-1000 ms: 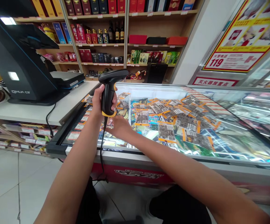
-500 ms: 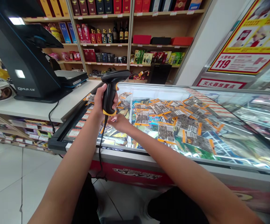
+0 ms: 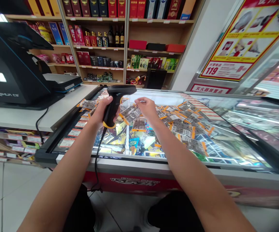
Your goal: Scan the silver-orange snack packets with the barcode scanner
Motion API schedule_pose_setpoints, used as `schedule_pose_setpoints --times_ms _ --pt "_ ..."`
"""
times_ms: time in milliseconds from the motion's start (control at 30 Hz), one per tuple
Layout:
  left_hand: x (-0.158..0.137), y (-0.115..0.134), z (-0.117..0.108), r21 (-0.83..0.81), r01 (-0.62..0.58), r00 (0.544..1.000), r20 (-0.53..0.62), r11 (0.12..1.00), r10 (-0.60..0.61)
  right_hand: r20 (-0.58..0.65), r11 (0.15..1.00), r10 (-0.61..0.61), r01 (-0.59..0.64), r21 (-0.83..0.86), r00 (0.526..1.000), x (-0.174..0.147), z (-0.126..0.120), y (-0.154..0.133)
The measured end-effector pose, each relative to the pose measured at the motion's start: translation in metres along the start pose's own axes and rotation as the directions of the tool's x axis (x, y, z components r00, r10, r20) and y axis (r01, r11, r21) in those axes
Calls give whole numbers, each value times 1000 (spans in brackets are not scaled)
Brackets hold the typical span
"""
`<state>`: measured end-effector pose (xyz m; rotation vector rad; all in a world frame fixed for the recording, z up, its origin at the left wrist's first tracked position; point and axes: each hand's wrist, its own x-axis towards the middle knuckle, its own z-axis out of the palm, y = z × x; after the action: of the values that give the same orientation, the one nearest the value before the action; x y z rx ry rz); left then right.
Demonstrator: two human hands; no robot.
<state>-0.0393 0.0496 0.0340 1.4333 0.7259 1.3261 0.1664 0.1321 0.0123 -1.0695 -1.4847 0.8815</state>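
Observation:
My left hand (image 3: pixel 100 112) is wrapped round the grip of a black and yellow handheld barcode scanner (image 3: pixel 112 108), its head level and its cable hanging down over the freezer's front. To its right, my right hand (image 3: pixel 147 108) is closed in a pinch on a clear snack packet (image 3: pixel 131 113) with an orange edge and a printed label. The packet is tilted beside the scanner, above the glass top. More packets of the same kind (image 3: pixel 181 127) lie in a loose pile on the glass to the right, and a few others (image 3: pixel 87 104) rest left of the scanner.
The glass-topped chest freezer (image 3: pixel 139 160) stands before me, with bagged goods under the glass. At left, a counter (image 3: pixel 57 111) carries a dark checkout terminal (image 3: pixel 16 71) with a scale (image 3: pixel 63 81). Shelves (image 3: pixel 98 46) of boxes and bottles line the back. A fire-safety poster (image 3: pixel 238 48) hangs right.
My right hand has moved right and up from beneath the scanner, and a snack packet now shows in its fingers. My left hand still holds the scanner. The view has shifted slightly right.

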Motion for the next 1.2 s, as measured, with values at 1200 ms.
schedule_pose_setpoints --times_ms 1200 --pt "-2 -2 -3 -18 47 998 35 999 -46 -288 794 -184 -31 -608 940 28 -65 18"
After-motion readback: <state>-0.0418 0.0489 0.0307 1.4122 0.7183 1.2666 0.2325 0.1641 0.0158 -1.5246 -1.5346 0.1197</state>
